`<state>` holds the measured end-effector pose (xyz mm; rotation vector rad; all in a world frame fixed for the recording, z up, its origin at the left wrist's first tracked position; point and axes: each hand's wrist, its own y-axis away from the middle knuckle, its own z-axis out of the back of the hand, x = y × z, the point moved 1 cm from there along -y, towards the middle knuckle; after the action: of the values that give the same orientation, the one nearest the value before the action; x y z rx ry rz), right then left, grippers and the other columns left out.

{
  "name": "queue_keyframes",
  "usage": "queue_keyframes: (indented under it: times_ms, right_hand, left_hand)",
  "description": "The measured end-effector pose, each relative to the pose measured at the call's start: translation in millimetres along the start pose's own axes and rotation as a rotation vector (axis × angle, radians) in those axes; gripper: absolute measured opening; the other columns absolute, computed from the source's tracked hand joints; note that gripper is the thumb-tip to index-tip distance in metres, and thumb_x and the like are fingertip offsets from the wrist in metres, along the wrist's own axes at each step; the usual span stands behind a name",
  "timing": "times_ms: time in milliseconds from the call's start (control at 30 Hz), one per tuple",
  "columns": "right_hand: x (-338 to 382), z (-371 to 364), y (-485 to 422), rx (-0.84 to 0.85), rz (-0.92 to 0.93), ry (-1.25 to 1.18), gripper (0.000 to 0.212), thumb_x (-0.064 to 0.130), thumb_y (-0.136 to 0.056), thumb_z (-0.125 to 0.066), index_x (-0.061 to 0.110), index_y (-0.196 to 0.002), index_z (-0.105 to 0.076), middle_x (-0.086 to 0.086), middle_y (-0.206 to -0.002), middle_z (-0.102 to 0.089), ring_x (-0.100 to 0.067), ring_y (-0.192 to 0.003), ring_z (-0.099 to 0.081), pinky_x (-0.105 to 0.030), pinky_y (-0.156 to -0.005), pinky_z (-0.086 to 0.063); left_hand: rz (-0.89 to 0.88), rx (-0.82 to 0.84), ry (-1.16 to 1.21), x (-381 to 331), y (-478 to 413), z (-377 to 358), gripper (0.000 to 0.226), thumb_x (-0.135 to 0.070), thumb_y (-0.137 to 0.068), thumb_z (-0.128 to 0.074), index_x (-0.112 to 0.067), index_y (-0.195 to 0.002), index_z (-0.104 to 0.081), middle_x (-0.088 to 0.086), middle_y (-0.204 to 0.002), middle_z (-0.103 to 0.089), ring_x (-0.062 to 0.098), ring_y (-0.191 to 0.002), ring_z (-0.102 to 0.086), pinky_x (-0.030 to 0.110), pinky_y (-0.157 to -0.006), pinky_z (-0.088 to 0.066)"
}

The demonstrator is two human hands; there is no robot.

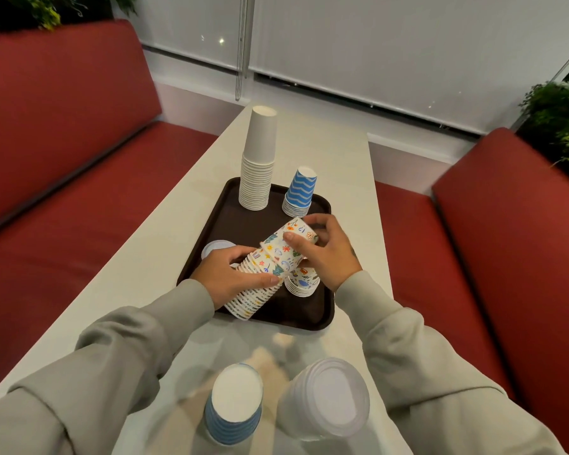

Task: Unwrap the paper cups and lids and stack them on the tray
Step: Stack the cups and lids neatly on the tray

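Note:
A tilted stack of flower-patterned paper cups (270, 267) hangs over the dark brown tray (240, 221). My left hand (230, 274) grips its lower, rim end. My right hand (326, 251) grips the top end near the cup bottoms. Beneath it a short stack of the same patterned cups (303, 284) stands upside down on the tray. A tall white cup stack (258, 159) and a blue wavy cup stack (299, 192) stand at the tray's far end. A white lid (216, 247) lies at the tray's left edge, partly behind my left hand.
Near me on the white table (335, 159) stand a wrapped stack of blue cups (235, 405) and a wrapped stack of clear lids (329, 399), with clear wrapping around them. Red bench seats (79, 192) flank the table. Plants sit at the far corners.

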<state>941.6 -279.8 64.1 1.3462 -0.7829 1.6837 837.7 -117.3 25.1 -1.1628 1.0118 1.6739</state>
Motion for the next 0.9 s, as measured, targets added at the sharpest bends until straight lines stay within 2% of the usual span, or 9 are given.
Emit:
queue_keyframes:
  times_ms: [67,167,267,333,400,500,633,767,900]
  right_hand:
    - [4.6,10.2,-4.1,-0.090,0.000,-0.081,0.045,0.023,-0.083,-0.076,0.016,-0.117,-0.047,-0.006,-0.113,-0.066,-0.016,-0.093,-0.070,-0.030,-0.066,-0.061]
    - [10.9,29.9,-12.1,-0.220,0.022,-0.084,0.045,0.027,-0.081,-0.079,0.021,-0.110,-0.046,-0.008,-0.113,-0.066,-0.018,-0.093,-0.071,-0.036,-0.072,-0.062]
    - [13.8,42.5,-10.1,-0.295,0.100,0.143,0.047,0.030,-0.080,-0.080,0.019,-0.111,-0.047,0.010,-0.104,-0.061,-0.002,-0.087,-0.063,-0.009,-0.063,-0.052]
    - [8.9,42.8,-7.1,-0.266,0.122,0.281,0.047,0.026,-0.081,-0.079,0.017,-0.113,-0.045,0.010,-0.101,-0.055,0.000,-0.085,-0.057,-0.005,-0.058,-0.047]
    - [-3.5,38.0,-5.9,-0.190,0.088,0.354,0.048,0.024,-0.081,-0.079,0.019,-0.112,-0.043,0.003,-0.110,-0.054,-0.013,-0.092,-0.058,-0.014,-0.069,-0.052]
    - [-26.4,28.9,-5.6,-0.089,-0.005,0.491,0.050,0.026,-0.079,-0.080,0.026,-0.111,-0.042,0.001,-0.117,-0.051,-0.024,-0.103,-0.057,-0.038,-0.087,-0.057]
    - [-47.9,24.6,-3.2,-0.028,-0.010,0.673,0.045,0.039,-0.080,-0.077,0.026,-0.109,-0.045,0.000,-0.122,-0.050,-0.021,-0.100,-0.054,-0.034,-0.087,-0.054]
    - [-35.4,21.0,-1.0,-0.125,0.089,0.560,0.034,0.048,-0.086,-0.067,0.027,-0.108,-0.052,0.006,-0.116,-0.052,-0.014,-0.103,-0.056,-0.023,-0.084,-0.045]
    - [-7.4,7.0,5.2,-0.065,0.102,0.339,0.053,0.057,-0.080,-0.068,0.030,-0.120,-0.046,0.009,-0.124,-0.056,-0.006,-0.111,-0.053,-0.023,-0.090,-0.043]
  left_hand:
    - [0.026,-0.012,0.008,4.6,0.5,2.4,0.050,-0.030,-0.063,-0.092,-0.022,-0.107,-0.070,-0.008,-0.097,-0.073,0.008,-0.090,-0.069,0.026,-0.077,-0.057]
    - [0.055,-0.072,0.044,10.3,1.4,7.8,0.050,-0.043,-0.052,-0.088,-0.030,-0.096,-0.068,-0.006,-0.102,-0.071,0.011,-0.093,-0.068,0.028,-0.077,-0.056]
    - [0.066,-0.101,0.080,11.6,0.2,12.1,0.049,-0.035,-0.061,-0.092,-0.023,-0.103,-0.069,-0.004,-0.106,-0.071,0.015,-0.096,-0.069,0.029,-0.078,-0.056]
    - [0.079,-0.115,0.109,11.1,-2.1,13.2,0.045,-0.028,-0.069,-0.087,-0.018,-0.109,-0.068,0.000,-0.108,-0.071,0.017,-0.097,-0.069,0.027,-0.075,-0.054]
    - [0.087,-0.111,0.136,9.1,-3.0,12.4,0.047,-0.028,-0.071,-0.085,-0.016,-0.113,-0.068,0.001,-0.109,-0.071,0.018,-0.097,-0.069,0.028,-0.076,-0.054]
    - [0.106,-0.110,0.159,7.7,-2.6,10.9,0.051,-0.031,-0.071,-0.085,-0.016,-0.116,-0.068,0.000,-0.109,-0.072,0.017,-0.096,-0.070,0.029,-0.077,-0.056]
    - [0.094,-0.103,0.187,4.8,-1.1,10.5,0.052,-0.032,-0.068,-0.086,-0.016,-0.115,-0.070,0.001,-0.111,-0.072,0.016,-0.096,-0.071,0.034,-0.082,-0.058]
    - [0.083,-0.099,0.195,-0.4,0.1,8.8,0.047,-0.029,-0.070,-0.086,-0.018,-0.113,-0.069,-0.003,-0.105,-0.074,0.014,-0.093,-0.071,0.029,-0.077,-0.057]
    - [0.036,-0.081,0.181,-6.4,-0.6,3.5,0.044,-0.026,-0.069,-0.086,-0.022,-0.109,-0.069,-0.005,-0.099,-0.075,0.010,-0.089,-0.072,0.025,-0.073,-0.056]
